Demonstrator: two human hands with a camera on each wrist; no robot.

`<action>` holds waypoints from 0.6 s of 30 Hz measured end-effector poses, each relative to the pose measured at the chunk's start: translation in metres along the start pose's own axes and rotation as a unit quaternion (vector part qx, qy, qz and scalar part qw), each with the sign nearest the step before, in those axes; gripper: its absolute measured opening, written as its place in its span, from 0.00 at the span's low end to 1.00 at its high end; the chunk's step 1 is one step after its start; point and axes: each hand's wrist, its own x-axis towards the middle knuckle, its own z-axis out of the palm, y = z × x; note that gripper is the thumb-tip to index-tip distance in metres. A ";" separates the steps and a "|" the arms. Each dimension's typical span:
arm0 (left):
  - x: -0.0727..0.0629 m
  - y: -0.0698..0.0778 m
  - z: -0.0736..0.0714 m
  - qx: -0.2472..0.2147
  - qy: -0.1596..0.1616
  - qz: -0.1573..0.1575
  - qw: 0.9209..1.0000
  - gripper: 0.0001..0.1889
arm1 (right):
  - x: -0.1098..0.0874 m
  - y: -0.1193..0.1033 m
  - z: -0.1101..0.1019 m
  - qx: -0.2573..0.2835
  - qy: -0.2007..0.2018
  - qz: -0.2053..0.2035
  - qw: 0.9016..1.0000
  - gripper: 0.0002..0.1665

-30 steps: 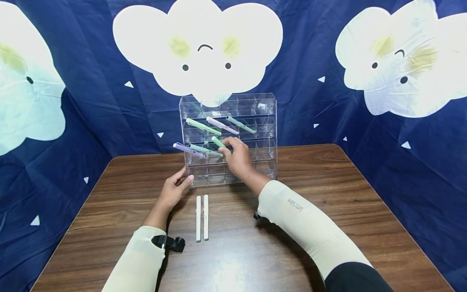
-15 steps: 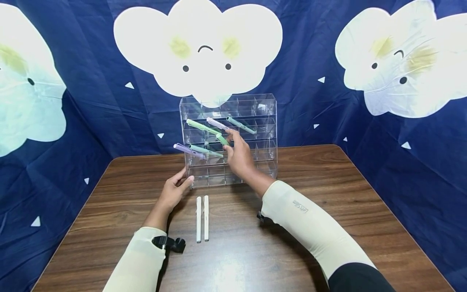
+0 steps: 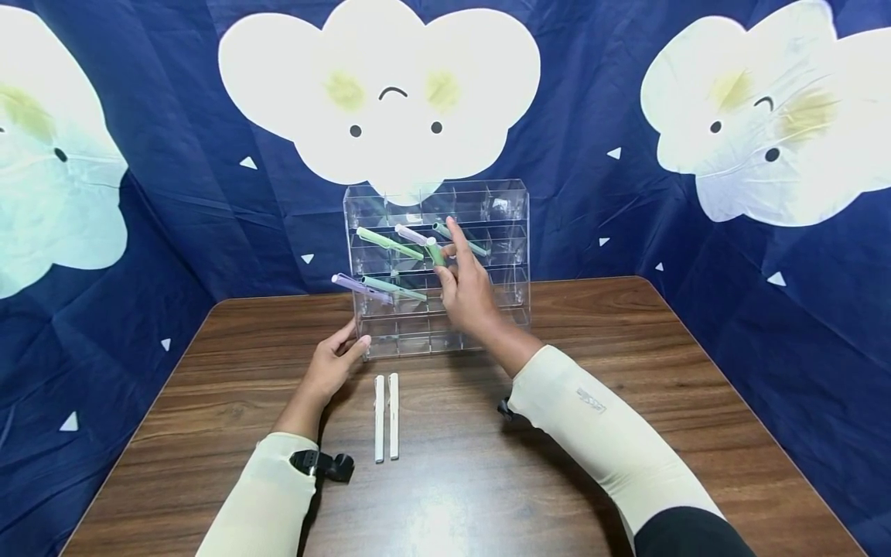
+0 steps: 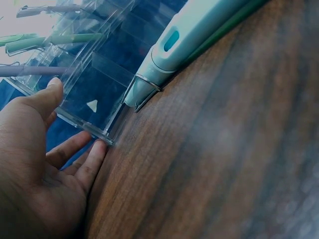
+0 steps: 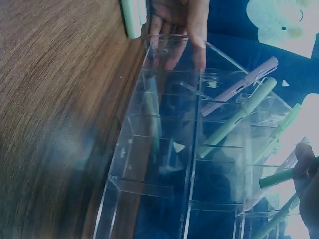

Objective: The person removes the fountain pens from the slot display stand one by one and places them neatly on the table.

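Rack: clear, compartmented, upright on the table, before the blue cloth.
Upper pens: lime pen, lilac pen and teal pen, left to right, each slanting out of the rack.
Lower pens: purple pen and mint pen, at the left of a lower row, likewise slanted.
White pens: two, side by side on the table in front of the rack, in neither hand.
Green pen: in the right hand, before the rack, near the lilac pen; whether its hidden end sits in a compartment cannot be told.
Right fingers: pinching the green pen, thumb below, index raised and apart; the exact finger contacts are partly hidden.
Left hand: at the rack's lower left corner, thumb in front and set apart, fingers behind, holding the rack between them.
Step in hand: by judgement, placing the green pen among the racked ones, the left hand steadying.
Next move: seems to call for lining the pen's hidden end up with a compartment, keeping off the neighbouring pens, then loosening the pinch.
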 end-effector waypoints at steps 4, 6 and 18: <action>0.000 -0.001 0.000 0.003 0.000 0.001 1.000 0.34 | -0.007 -0.004 -0.005 0.009 -0.002 -0.035 0.999 0.42; 0.001 -0.001 0.000 0.005 0.000 0.002 1.000 0.34 | -0.012 -0.006 -0.006 0.011 -0.004 -0.052 0.999 0.42; 0.000 -0.001 -0.001 -0.004 0.002 -0.001 1.000 0.33 | -0.038 -0.010 -0.001 0.020 0.000 -0.102 0.995 0.35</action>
